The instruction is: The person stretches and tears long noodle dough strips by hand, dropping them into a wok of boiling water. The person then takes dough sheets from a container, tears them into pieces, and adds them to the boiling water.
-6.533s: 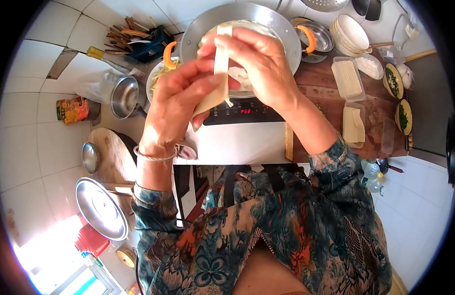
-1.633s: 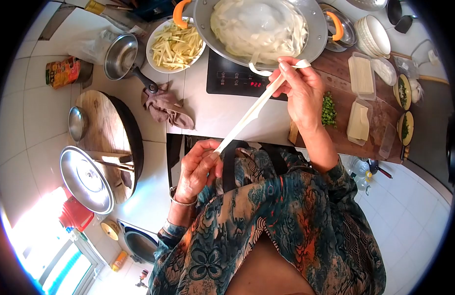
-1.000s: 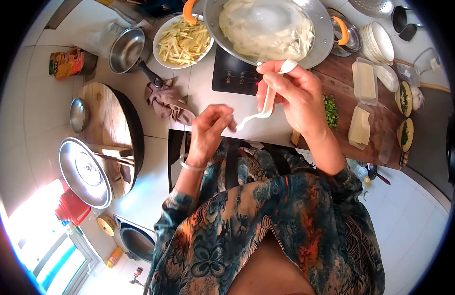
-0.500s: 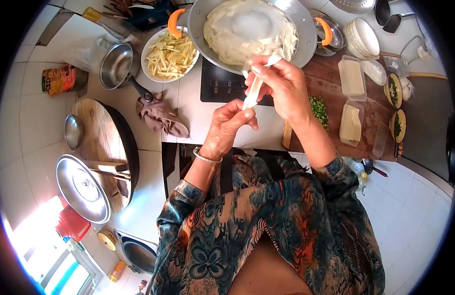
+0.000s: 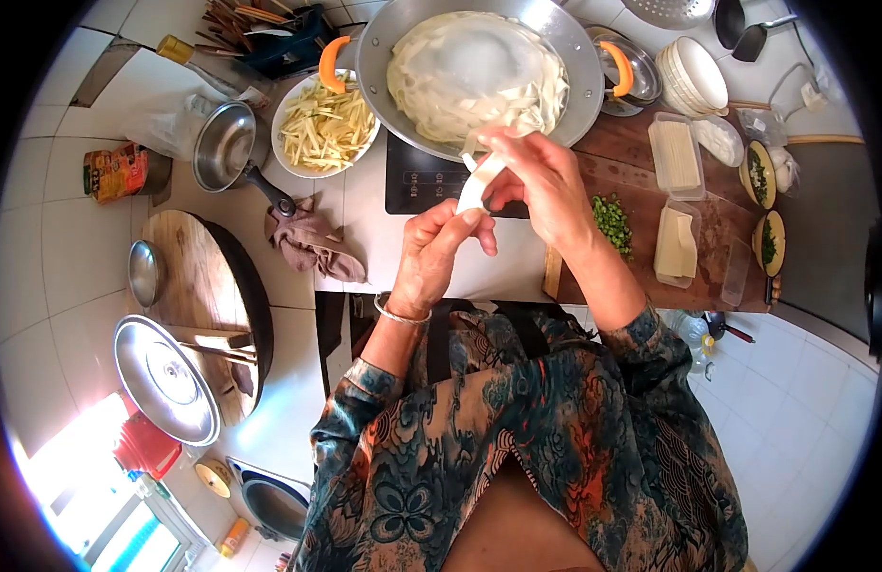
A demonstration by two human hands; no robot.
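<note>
A pale flat noodle strip (image 5: 476,188) stretches between my two hands, just in front of the wok's near rim. My left hand (image 5: 433,250) pinches its lower end between thumb and fingers. Around the upper part curl the fingers of my right hand (image 5: 547,191), closed, though the exact grip is partly hidden. The big grey wok (image 5: 372,91) has orange handles and holds cloudy liquid with many wide noodles (image 5: 426,100) floating in it. It stands over a black induction cooktop (image 5: 422,181).
Left of the wok are a plate of cut potato strips (image 5: 328,129), a saucepan (image 5: 223,143) and a brown cloth (image 5: 312,243). On the right, a wooden board (image 5: 627,157) carries chopped greens (image 5: 612,227), a tub of noodle sheets (image 5: 676,250) and another tub (image 5: 676,157). Stacked bowls (image 5: 693,78) stand behind.
The noodle strip now bends more between my hands. My right hand has opened its angle slightly and tilted, while the left stays nearly in place. The view has shifted a little.
</note>
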